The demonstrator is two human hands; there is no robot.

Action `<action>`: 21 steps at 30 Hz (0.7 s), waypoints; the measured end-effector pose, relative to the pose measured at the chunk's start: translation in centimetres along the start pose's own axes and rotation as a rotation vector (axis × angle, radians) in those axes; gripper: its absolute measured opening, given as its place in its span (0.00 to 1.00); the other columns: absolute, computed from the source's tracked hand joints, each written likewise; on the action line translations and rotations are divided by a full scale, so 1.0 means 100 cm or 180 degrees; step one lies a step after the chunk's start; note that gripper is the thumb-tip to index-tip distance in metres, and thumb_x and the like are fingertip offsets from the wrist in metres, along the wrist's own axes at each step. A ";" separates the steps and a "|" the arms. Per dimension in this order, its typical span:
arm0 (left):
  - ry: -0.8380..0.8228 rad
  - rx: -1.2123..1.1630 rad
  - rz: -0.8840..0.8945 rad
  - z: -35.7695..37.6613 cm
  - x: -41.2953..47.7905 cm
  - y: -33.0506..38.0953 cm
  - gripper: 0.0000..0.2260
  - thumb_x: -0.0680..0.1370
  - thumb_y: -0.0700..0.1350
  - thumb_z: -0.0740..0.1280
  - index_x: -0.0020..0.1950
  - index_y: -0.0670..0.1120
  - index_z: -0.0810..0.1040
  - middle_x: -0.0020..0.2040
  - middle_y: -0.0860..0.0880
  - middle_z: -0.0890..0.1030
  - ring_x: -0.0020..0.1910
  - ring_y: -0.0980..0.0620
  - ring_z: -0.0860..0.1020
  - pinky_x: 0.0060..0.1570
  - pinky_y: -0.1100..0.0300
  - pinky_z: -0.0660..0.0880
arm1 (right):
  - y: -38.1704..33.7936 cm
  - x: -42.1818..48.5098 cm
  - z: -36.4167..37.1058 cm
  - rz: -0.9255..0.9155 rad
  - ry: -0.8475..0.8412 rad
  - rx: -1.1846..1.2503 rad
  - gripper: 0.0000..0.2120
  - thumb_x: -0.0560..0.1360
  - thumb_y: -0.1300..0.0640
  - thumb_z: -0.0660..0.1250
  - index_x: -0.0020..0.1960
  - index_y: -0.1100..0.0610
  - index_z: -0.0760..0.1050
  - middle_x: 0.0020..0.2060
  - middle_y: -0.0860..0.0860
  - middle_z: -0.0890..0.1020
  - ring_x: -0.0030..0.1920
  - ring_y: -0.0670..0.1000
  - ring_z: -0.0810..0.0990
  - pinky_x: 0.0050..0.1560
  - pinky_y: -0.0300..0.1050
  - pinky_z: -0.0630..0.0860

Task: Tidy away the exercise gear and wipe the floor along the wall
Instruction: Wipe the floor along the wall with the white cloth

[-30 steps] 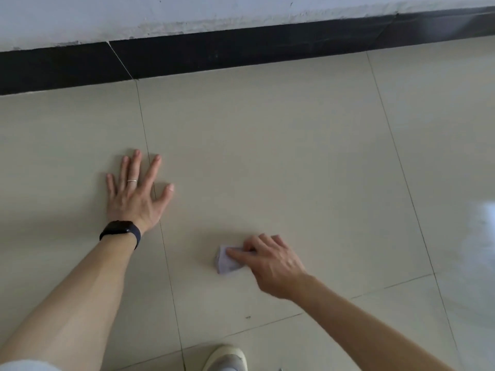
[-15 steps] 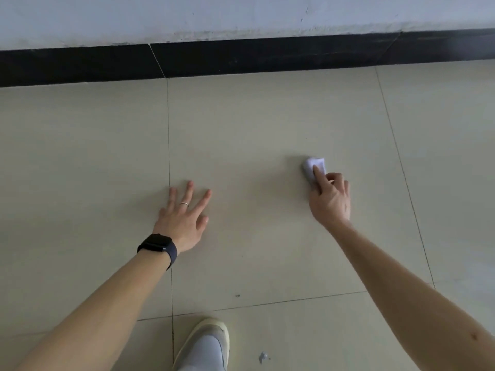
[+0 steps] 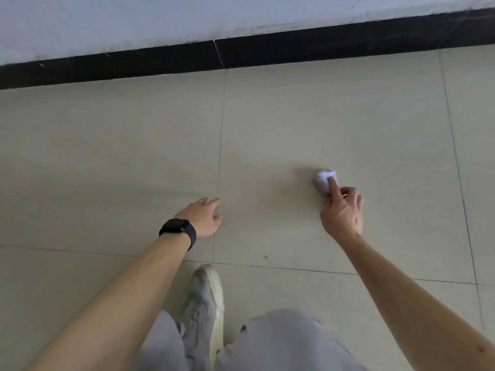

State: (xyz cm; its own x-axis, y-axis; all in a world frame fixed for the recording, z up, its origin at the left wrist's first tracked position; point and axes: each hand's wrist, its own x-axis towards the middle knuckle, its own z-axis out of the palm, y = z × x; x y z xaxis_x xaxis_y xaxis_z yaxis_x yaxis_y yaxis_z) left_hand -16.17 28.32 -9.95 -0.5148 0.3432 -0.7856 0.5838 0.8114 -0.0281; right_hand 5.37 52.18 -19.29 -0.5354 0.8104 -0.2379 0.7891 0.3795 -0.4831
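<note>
Two surfaces fill the view: a floor (image 3: 334,116) of large beige tiles and, at its far edge, a white wall (image 3: 160,17) with one black skirting strip (image 3: 321,46) along its foot. Two thin tile joints run towards the wall and one crosses them near the person. One small dark speck (image 3: 265,257) lies on the tile just beyond this crossing joint.

Two bare hands reach over the floor. The left hand (image 3: 202,216) is relaxed and holds nothing; its fingers point forward, with the fingertips at the left joint. I cannot tell if the palm touches the tile. It carries one ring (image 3: 201,201), and the wrist has one dark watch (image 3: 176,227).

The right hand (image 3: 342,212) holds one small white cloth (image 3: 322,179), crumpled into a wad. The forefinger lies stretched on top of it and presses it to the floor, the other fingers are curled behind, and the thumb is hidden. The cloth sits on the middle tile, well apart from the skirting strip.

One pale shoe (image 3: 206,298) stands between the arms, below grey trousers (image 3: 281,341).
</note>
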 end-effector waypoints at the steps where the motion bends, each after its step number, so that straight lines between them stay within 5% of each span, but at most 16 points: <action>1: 0.0015 0.0020 -0.0010 0.004 -0.002 0.001 0.26 0.83 0.54 0.54 0.81 0.56 0.53 0.81 0.49 0.54 0.78 0.46 0.59 0.72 0.48 0.64 | -0.003 -0.007 0.001 0.0097 -0.0034 -0.0048 0.25 0.79 0.60 0.58 0.74 0.44 0.64 0.58 0.55 0.71 0.57 0.60 0.67 0.51 0.51 0.71; 6: -0.0326 0.0232 -0.0044 0.041 0.001 0.006 0.28 0.84 0.54 0.51 0.81 0.57 0.42 0.81 0.52 0.39 0.79 0.48 0.50 0.73 0.41 0.57 | -0.036 -0.096 0.042 -0.0585 -0.0299 -0.0042 0.29 0.73 0.62 0.66 0.73 0.48 0.69 0.52 0.53 0.75 0.49 0.59 0.73 0.44 0.51 0.72; 10: -0.0137 0.0320 0.0027 0.052 0.007 -0.005 0.29 0.83 0.50 0.53 0.80 0.60 0.41 0.81 0.55 0.39 0.78 0.47 0.52 0.71 0.37 0.57 | -0.059 -0.158 0.074 -0.1225 -0.0763 0.0156 0.29 0.71 0.62 0.64 0.71 0.47 0.72 0.48 0.50 0.75 0.44 0.56 0.74 0.40 0.49 0.73; 13: -0.0239 0.0399 0.0084 0.048 0.013 -0.008 0.32 0.81 0.45 0.55 0.79 0.61 0.42 0.81 0.55 0.39 0.77 0.46 0.52 0.71 0.37 0.56 | -0.051 -0.142 0.064 -0.0410 -0.0437 0.0778 0.25 0.76 0.63 0.63 0.71 0.46 0.74 0.49 0.51 0.75 0.48 0.55 0.72 0.48 0.47 0.74; 17: 0.0040 0.0506 0.0179 0.061 0.013 -0.016 0.36 0.79 0.42 0.57 0.79 0.61 0.38 0.81 0.55 0.38 0.78 0.45 0.50 0.71 0.37 0.56 | -0.001 -0.097 0.033 0.0256 0.0590 0.0241 0.25 0.76 0.60 0.58 0.72 0.49 0.73 0.50 0.56 0.73 0.51 0.59 0.71 0.56 0.49 0.70; 21: 0.0334 0.0536 0.0269 0.068 0.010 -0.020 0.39 0.76 0.41 0.59 0.79 0.59 0.40 0.81 0.54 0.40 0.78 0.43 0.52 0.68 0.44 0.62 | -0.007 -0.094 0.034 0.0601 0.0573 0.0100 0.25 0.78 0.63 0.60 0.74 0.48 0.69 0.51 0.55 0.71 0.53 0.58 0.70 0.55 0.47 0.67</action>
State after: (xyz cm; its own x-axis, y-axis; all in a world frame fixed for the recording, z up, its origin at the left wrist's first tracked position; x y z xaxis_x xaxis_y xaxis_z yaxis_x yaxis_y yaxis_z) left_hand -13.59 23.80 -14.88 -0.5170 0.4613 -0.7210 0.7199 0.6901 -0.0746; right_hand 8.83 42.82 -19.61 -0.3152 0.9330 -0.1739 0.8587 0.2023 -0.4709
